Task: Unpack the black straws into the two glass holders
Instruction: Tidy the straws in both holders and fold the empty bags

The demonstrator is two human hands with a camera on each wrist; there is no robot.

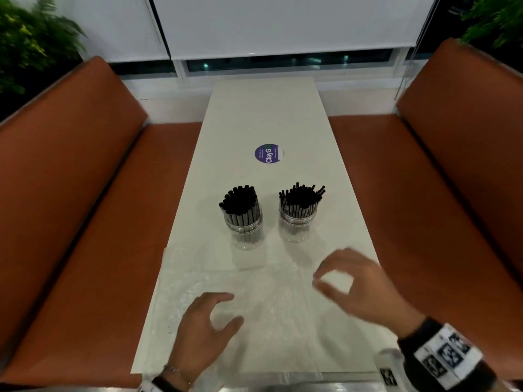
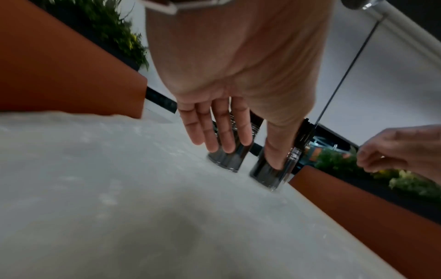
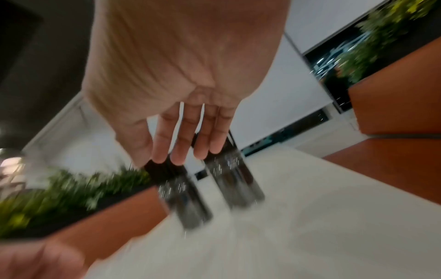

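Both glass holders (image 1: pixel 246 230) stand packed with black straws (image 1: pixel 240 200), side by side just this side of the purple sticker (image 1: pixel 269 153) on the surface (image 1: pixel 263 114). Nearer the person, left hand (image 1: pixel 202 329) and right hand (image 1: pixel 359 281) hover over clear plastic wrap (image 1: pixel 263 304), each grip released, grasping nothing.

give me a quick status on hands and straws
Left hand and right hand both open, holding nothing, above the empty plastic wrap. Black straws fill both glass holders. Nothing in the way.
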